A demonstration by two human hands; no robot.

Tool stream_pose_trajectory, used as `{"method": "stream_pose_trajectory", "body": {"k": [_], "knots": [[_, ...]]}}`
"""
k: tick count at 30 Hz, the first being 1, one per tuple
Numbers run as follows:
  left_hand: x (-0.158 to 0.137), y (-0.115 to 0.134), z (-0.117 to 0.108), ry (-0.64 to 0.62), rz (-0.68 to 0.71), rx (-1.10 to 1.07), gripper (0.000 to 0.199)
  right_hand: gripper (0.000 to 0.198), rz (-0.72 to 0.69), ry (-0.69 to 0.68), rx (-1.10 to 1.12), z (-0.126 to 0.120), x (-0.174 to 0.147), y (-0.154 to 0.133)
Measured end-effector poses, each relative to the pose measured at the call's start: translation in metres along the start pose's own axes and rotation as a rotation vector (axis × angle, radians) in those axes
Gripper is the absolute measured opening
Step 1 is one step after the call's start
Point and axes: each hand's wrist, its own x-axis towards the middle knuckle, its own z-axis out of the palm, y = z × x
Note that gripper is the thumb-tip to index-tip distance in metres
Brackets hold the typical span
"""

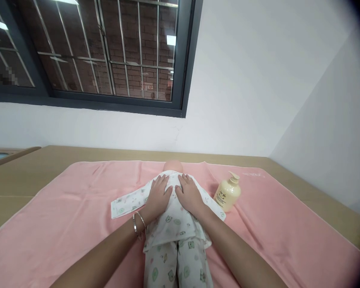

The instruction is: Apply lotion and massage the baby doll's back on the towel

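White printed pajamas (177,224) dress the doll (173,165) at lower centre of the head view, left hand (158,196) and right hand (190,194) lying open, palms down, on its chest. Light, even pressure probably works best (a rounded, pale-yellow pump bottle (227,194) sits right of centre, on the creased pink sheet (288,232)).

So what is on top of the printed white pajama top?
The left hand and right hand lie palm down, side by side, on the upper part of the pajama top. The area beneath them is covered, so any print there cannot be seen.
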Motion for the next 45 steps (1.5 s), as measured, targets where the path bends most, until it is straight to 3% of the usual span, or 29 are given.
{"method": "stream_pose_trajectory", "body": {"k": [4, 11, 15, 19, 24, 29, 34, 38, 45], "knots": [[-0.003, 0.009, -0.006, -0.005, 0.051, 0.075, 0.042, 0.054, -0.028, -0.024, -0.009, -0.002, -0.001, -0.001], [-0.017, 0.03, -0.014, 0.05, 0.294, 0.231, 0.035, 0.049, -0.11, -0.089, -0.06, -0.02, -0.022, -0.026], [-0.014, 0.023, -0.013, 0.086, 0.157, 0.21, 0.033, 0.047, -0.042, -0.091, 0.053, -0.021, -0.012, -0.013], [-0.007, 0.009, -0.006, 0.061, 0.018, 0.174, 0.05, 0.055, 0.001, -0.097, 0.118, -0.016, 0.004, 0.006], [-0.012, 0.015, -0.007, 0.084, 0.113, 0.202, 0.036, 0.051, -0.032, -0.061, 0.011, -0.015, -0.008, -0.009], [-0.02, 0.033, -0.017, 0.091, 0.161, 0.164, 0.023, 0.044, -0.141, -0.12, -0.087, -0.026, -0.028, -0.031], [-0.012, 0.021, -0.009, 0.158, 0.082, 0.157, 0.029, 0.044, -0.036, -0.09, 0.025, -0.023, -0.008, -0.008], [-0.009, 0.012, -0.002, 0.148, 0.114, 0.214, 0.039, 0.048, -0.018, -0.064, 0.067, -0.014, 0.003, 0.004], [-0.021, 0.033, -0.015, 0.102, 0.216, 0.272, 0.021, 0.042, -0.155, -0.074, -0.066, -0.023, -0.026, -0.03]]}}
